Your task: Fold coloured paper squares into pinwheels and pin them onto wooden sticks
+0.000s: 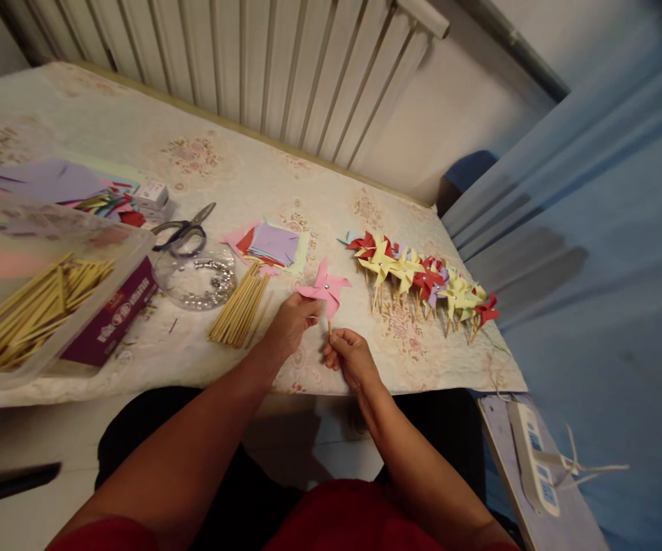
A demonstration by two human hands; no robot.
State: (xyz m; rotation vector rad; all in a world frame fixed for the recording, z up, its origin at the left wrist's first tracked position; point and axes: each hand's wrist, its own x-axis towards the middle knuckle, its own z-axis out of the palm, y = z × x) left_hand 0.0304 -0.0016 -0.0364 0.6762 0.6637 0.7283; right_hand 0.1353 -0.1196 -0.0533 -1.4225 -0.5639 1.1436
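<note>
A pink paper pinwheel (pixel 328 286) with a shiny pin at its centre is held upright in front of me, above the table. My right hand (pixel 353 357) pinches the lower part of its thin wooden stick. At the pinwheel's lower left, my left hand (pixel 295 323) has its fingers closed at a paper blade; the fingertips are partly hidden. Left of my hands lies a bundle of wooden sticks (pixel 239 306), with a stack of coloured paper squares (pixel 273 243) behind it. Several finished pinwheels (pixel 422 277) in yellow, red and purple lie grouped to the right.
A round clear dish (pixel 196 282) of metal pins stands beside scissors (pixel 186 231). At the left, a clear plastic box (pixel 135 243) holds many sticks, with purple paper (pixel 49 180) and a small white box (pixel 151 194) behind. A power strip (pixel 533 458) lies at lower right, near a blue curtain (pixel 595 252).
</note>
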